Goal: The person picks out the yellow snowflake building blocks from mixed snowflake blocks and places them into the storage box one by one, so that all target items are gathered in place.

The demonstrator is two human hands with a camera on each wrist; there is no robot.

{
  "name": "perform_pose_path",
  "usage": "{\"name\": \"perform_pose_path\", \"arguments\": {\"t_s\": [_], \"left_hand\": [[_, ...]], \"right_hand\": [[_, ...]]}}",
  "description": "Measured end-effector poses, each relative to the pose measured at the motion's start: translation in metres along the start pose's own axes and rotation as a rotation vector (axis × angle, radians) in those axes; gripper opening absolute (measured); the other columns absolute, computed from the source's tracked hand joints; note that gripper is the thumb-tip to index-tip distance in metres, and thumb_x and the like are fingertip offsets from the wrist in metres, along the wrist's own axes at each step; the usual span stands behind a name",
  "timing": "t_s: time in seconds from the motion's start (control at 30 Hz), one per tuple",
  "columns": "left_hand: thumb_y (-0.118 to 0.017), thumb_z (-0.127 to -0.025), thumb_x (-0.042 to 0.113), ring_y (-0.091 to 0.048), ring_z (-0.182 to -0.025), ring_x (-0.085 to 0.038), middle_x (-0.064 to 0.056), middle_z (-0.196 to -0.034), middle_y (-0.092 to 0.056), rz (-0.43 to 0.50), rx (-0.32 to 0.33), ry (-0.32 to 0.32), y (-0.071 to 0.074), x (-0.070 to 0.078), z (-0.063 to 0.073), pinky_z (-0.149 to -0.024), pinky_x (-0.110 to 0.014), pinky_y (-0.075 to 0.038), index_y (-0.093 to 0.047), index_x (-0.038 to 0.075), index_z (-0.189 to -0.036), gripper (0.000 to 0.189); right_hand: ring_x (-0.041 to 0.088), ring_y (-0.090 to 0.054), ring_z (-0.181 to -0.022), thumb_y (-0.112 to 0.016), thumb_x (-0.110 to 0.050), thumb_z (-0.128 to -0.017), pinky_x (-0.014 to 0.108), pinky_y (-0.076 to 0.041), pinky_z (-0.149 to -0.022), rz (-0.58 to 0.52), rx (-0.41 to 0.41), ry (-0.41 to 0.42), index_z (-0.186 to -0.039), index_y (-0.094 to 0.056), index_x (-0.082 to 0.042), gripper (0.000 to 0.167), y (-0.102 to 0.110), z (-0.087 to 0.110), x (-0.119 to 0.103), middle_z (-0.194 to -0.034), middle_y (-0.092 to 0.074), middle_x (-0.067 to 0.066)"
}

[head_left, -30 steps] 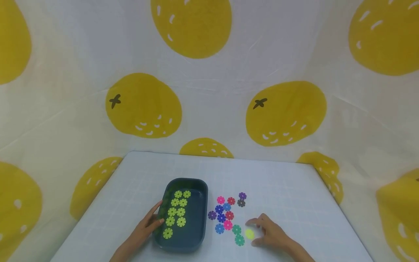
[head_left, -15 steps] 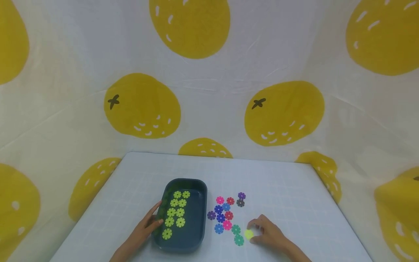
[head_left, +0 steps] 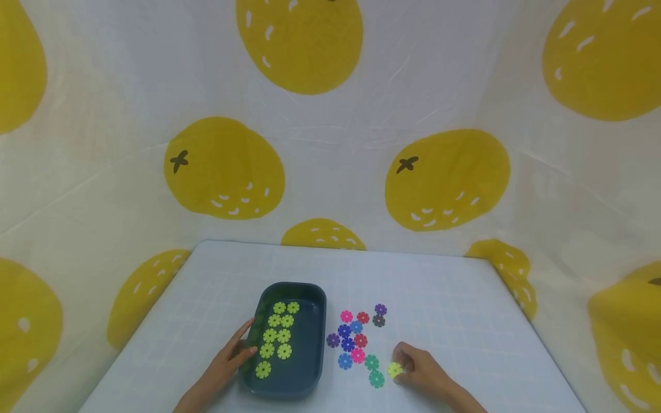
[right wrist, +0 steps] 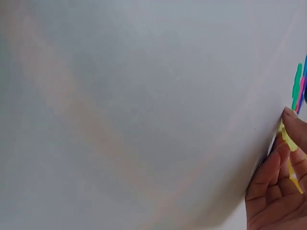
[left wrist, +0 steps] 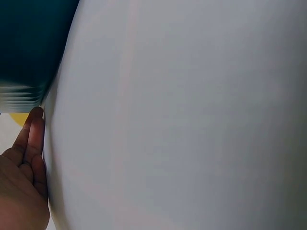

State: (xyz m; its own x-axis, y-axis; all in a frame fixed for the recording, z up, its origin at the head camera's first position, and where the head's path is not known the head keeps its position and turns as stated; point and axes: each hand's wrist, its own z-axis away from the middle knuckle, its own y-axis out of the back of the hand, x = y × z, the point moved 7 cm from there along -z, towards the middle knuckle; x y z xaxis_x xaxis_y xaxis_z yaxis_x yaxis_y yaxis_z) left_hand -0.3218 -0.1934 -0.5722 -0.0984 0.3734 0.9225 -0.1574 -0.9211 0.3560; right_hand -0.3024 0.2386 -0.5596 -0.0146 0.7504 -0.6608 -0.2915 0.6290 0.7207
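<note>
A dark blue-green tray (head_left: 304, 367) lies on the white-covered table, with several yellow-green notched discs (head_left: 284, 351) laid in its left part. At its left side my left hand (head_left: 229, 355) holds the tray, thumb over the rim and fingers along the outer wall. In the left wrist view the fingers (left wrist: 34, 134) reach the tray's wall (left wrist: 33, 43). My right hand (head_left: 420, 367) pinches a yellow-green notched disc (head_left: 395, 370) between thumb and fingers, close over the table. The right wrist view shows that disc (right wrist: 289, 139) partly hidden by the hand (right wrist: 278, 191).
Between the tray and my right hand lie several loose discs: green (head_left: 377, 378), pink (head_left: 358, 355), blue (head_left: 345, 361), red (head_left: 360, 341), purple (head_left: 333, 340) and a dark grey one (head_left: 379, 320). A white cloth with yellow fruit prints (head_left: 446, 178) hangs behind the table.
My right thumb and fingers have drawn together on the yellow-green disc, which they stood around, apart, a second ago. The left hand and tray have stayed put.
</note>
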Motion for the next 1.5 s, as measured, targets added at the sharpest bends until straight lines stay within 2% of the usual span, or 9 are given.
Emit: {"name": "perform_pose_path", "arguments": {"t_s": [0.13,0.33,0.43,0.57,0.67,0.9,1.1,1.3,1.5], "left_hand": [[-0.063,-0.097,0.037,-0.054,-0.126,-0.035,-0.02,-0.15,-0.044,0.005,-0.003,0.0,0.0,0.0,0.0,-0.099,-0.051,-0.051,-0.028,0.032,-0.156,0.069],[-0.063,-0.096,0.039,-0.054,-0.126,-0.036,-0.02,-0.151,-0.044,-0.005,-0.007,0.012,0.0,-0.002,0.0,-0.099,-0.053,-0.05,-0.028,0.033,-0.156,0.07],[-0.063,-0.096,0.039,-0.054,-0.126,-0.036,-0.02,-0.151,-0.043,-0.011,-0.004,0.019,0.0,-0.002,0.001,-0.1,-0.053,-0.05,-0.028,0.033,-0.156,0.07],[-0.063,-0.096,0.04,-0.054,-0.126,-0.035,-0.02,-0.149,-0.045,-0.026,0.005,0.034,0.001,-0.001,0.001,-0.1,-0.054,-0.05,-0.028,0.033,-0.156,0.07],[-0.063,-0.096,0.04,-0.054,-0.125,-0.034,-0.019,-0.148,-0.046,-0.027,0.005,0.035,0.001,-0.001,0.001,-0.099,-0.053,-0.05,-0.028,0.033,-0.156,0.07],[-0.062,-0.097,0.039,-0.057,-0.121,-0.032,-0.02,-0.148,-0.046,-0.016,0.0,0.016,0.0,0.0,0.0,-0.097,-0.05,-0.052,-0.027,0.032,-0.156,0.069],[-0.062,-0.096,0.04,-0.058,-0.121,-0.032,-0.02,-0.149,-0.045,-0.017,-0.006,0.024,0.0,0.001,0.001,-0.098,-0.052,-0.051,-0.027,0.032,-0.157,0.07],[-0.062,-0.097,0.039,-0.056,-0.123,-0.034,-0.021,-0.15,-0.044,-0.026,-0.002,0.012,0.002,0.004,0.003,-0.098,-0.051,-0.051,-0.027,0.029,-0.157,0.07],[-0.062,-0.097,0.039,-0.057,-0.122,-0.033,-0.02,-0.15,-0.044,-0.014,-0.006,0.01,0.0,0.002,0.001,-0.098,-0.051,-0.052,-0.027,0.031,-0.157,0.07]], "right_hand": [[0.016,-0.051,-0.07,-0.078,-0.013,-0.081,0.023,-0.042,-0.059,-0.033,-0.021,-0.005,-0.096,-0.068,-0.015,0.018,-0.002,0.001,-0.001,-0.076,-0.059,-0.003],[0.015,-0.056,-0.075,-0.076,-0.018,-0.084,0.033,-0.052,-0.067,-0.075,-0.048,-0.097,-0.092,-0.073,-0.014,0.009,-0.005,0.003,0.007,-0.086,-0.064,-0.001],[0.018,-0.065,-0.075,-0.074,-0.018,-0.087,0.036,-0.058,-0.07,-0.196,-0.065,-0.157,-0.093,-0.072,-0.01,0.011,-0.005,0.004,0.012,-0.087,-0.069,0.003],[0.02,-0.073,-0.074,-0.07,-0.015,-0.089,0.031,-0.06,-0.069,-0.379,-0.076,-0.239,-0.096,-0.071,-0.002,0.014,-0.005,0.005,0.015,-0.082,-0.075,0.007],[0.018,-0.073,-0.077,-0.07,-0.016,-0.09,0.03,-0.059,-0.072,-0.436,-0.06,-0.312,-0.104,-0.069,0.001,0.022,-0.002,0.006,0.016,-0.084,-0.076,0.005],[0.026,-0.075,-0.093,-0.066,-0.011,-0.093,0.033,-0.06,-0.081,-0.737,-0.095,-0.352,-0.127,-0.056,0.009,0.04,0.0,0.004,0.008,-0.102,-0.075,0.018],[0.026,-0.074,-0.093,-0.06,-0.011,-0.097,0.033,-0.06,-0.081,-0.715,-0.057,-0.405,-0.129,-0.053,0.012,0.04,0.002,0.001,0.006,-0.101,-0.075,0.016],[0.024,-0.075,-0.087,-0.06,-0.012,-0.098,0.03,-0.06,-0.078,-0.689,0.012,-0.493,-0.13,-0.049,0.016,0.045,0.008,-0.003,0.003,-0.093,-0.075,0.014],[0.024,-0.075,-0.086,-0.066,-0.016,-0.095,0.028,-0.06,-0.078,-0.648,0.023,-0.493,-0.13,-0.049,0.016,0.05,0.012,-0.005,-0.008,-0.101,-0.07,0.018]]}}
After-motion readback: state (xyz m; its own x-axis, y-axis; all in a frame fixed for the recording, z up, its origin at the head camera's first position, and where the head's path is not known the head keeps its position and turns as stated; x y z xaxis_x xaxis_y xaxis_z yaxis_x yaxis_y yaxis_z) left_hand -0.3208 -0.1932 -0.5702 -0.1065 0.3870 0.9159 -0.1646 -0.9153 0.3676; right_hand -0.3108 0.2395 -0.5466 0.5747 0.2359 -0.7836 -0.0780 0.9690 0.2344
